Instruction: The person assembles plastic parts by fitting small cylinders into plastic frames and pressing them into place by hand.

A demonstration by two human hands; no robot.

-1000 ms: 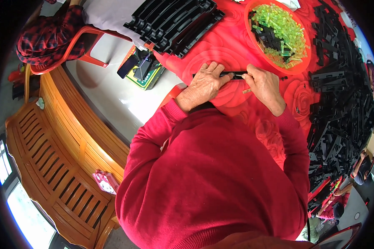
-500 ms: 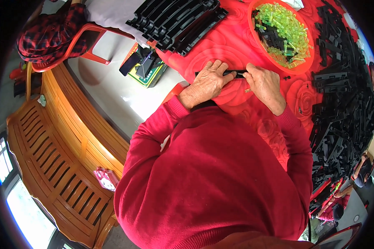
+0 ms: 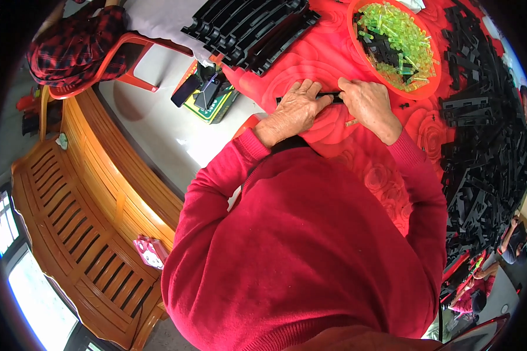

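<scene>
A dark, narrow plastic strip (image 3: pixel 332 95) lies across the red rose-patterned tablecloth (image 3: pixel 339 137), mostly covered by my hands. My left hand (image 3: pixel 300 110) is closed over its left part, thumb along the near side. At its right end my right hand (image 3: pixel 369 105) has its fingers curled in a pinch; any small piece inside the fingers is hidden. A short tan stick (image 3: pixel 351 123) lies on the cloth just below my right hand.
Beyond my right hand stands a red bowl (image 3: pixel 418 95) of yellow-green translucent pieces (image 3: pixel 392 26) and some black ones. A heap of black plastic parts (image 3: pixel 480 146) covers the right. Ribbed black strips (image 3: pixel 252 29) are stacked at the far left, near a seated person in plaid (image 3: pixel 79 50).
My right hand has shifted slightly up and left, and its fingers have curled in more over the strip's end. The left hand stays on the strip, slightly lower.
</scene>
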